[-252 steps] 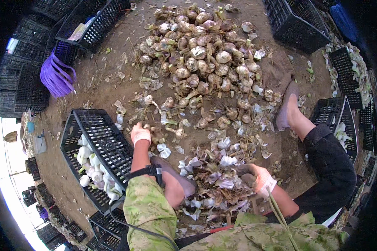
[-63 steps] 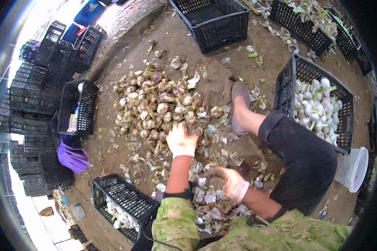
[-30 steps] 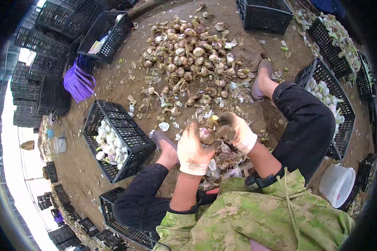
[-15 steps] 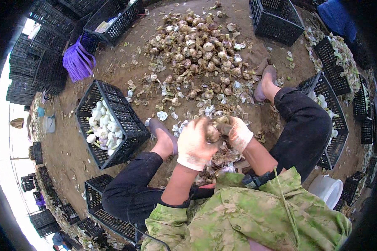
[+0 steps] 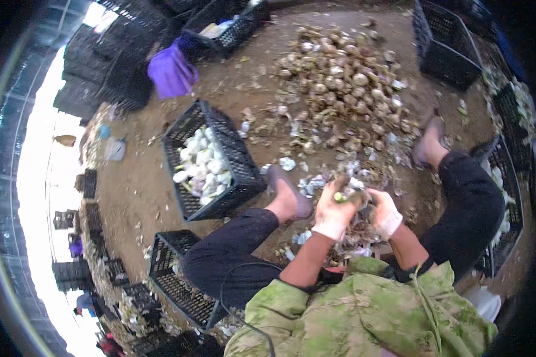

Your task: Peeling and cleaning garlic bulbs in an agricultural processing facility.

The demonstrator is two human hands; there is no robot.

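My left hand [image 5: 333, 208], in a white glove with a soiled finger part, is closed around a garlic bulb; its pale green cut stem end [image 5: 339, 197] shows between the fingers. Close beside it on the right is my gloved right hand [image 5: 384, 213], its fingers bent in toward the left hand. Whatever those fingers grip is blurred and hidden. Loose papery garlic skins [image 5: 354, 229] lie beneath both hands, between my legs. Beyond them spreads a heap of unpeeled, brownish garlic bulbs [image 5: 351, 83] on the dirt floor.
A black plastic crate [image 5: 235, 157] of clean white garlic stands left of my foot, tilted in view. Another crate [image 5: 515, 202] with garlic is right of my knee. An open crate [image 5: 449, 50] stands far right. A purple bundle [image 5: 173, 70] hangs by stacked crates [image 5: 110, 59] at far left.
The view has swung left, so the scene sits further right. The brownish bulb between both hands is out of sight; a pale green stem end now shows in my left hand.
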